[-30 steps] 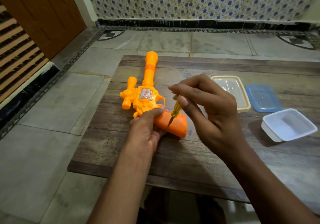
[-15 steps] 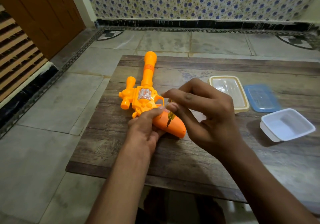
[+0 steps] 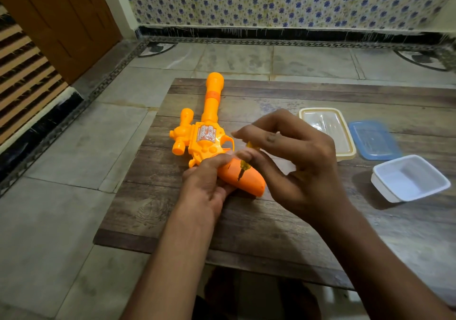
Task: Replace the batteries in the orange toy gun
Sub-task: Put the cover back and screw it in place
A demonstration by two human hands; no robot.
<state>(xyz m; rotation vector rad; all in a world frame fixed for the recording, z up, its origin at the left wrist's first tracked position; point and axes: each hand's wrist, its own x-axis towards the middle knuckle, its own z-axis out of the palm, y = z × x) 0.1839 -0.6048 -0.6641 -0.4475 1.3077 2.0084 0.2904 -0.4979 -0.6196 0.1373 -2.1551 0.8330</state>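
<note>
Right hand point(image 3: 306, 166) has rolled round the screwdriver point(image 3: 243, 167) since a second ago. The fingers were stretched out with more yellow handle showing; now they are bunched lower and most of the handle is hidden. That looks like a twist in progress. Orange toy gun point(image 3: 207, 137) has barely shifted and the tip is on the same spot.

Gun lies flat on the wooden bench point(image 3: 271, 233), near its left edge, barrel pointing away from the person and grip point(image 3: 249, 183) towards them. Left hand point(image 3: 207, 183) clamps the gun where body meets grip, fingers curled over it, pinning it to the bench. Right hand pinches the screwdriver between thumb and fingertips. The shaft is tilted and its tip touches the upper face of the grip.

To the right, apart from the gun: cream container point(image 3: 346, 156) with a clear lid, blue lid point(image 3: 375, 140) beside it, open white tub point(image 3: 380, 183) nearer the person. No batteries visible.

Step, as I judge it: undoing the screw on the battery cover in the grip. Early in the task, cover still on. The screw head is too small to see, so I can't tell how far out it is.

Next move calls for steady downward pressure while turning, with the left hand holding firm so the gun doesn't spin. Then lift the screw out, maybe into the tub, and pry the cover off.
</note>
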